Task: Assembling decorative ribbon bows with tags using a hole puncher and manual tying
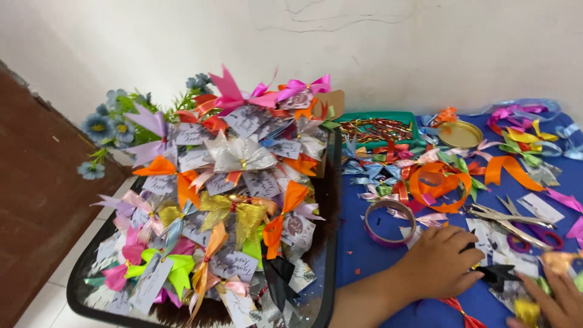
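My left hand rests on the blue mat at the lower right, fingers curled over the edge of a black ribbon bow. At the bottom right corner my right hand pinches the other side of that bow near a shiny gold piece. A red ribbon bow lies just below my left hand. A tape roll sits beyond my left wrist. Scissors with purple handles lie past my fingers.
A black tray at the left is heaped with wrapped packets tied with coloured bows and tags. Loose ribbon scraps, an orange ribbon loop, a gold lid and a green box of sticks fill the mat. Artificial blue flowers stand by the wall.
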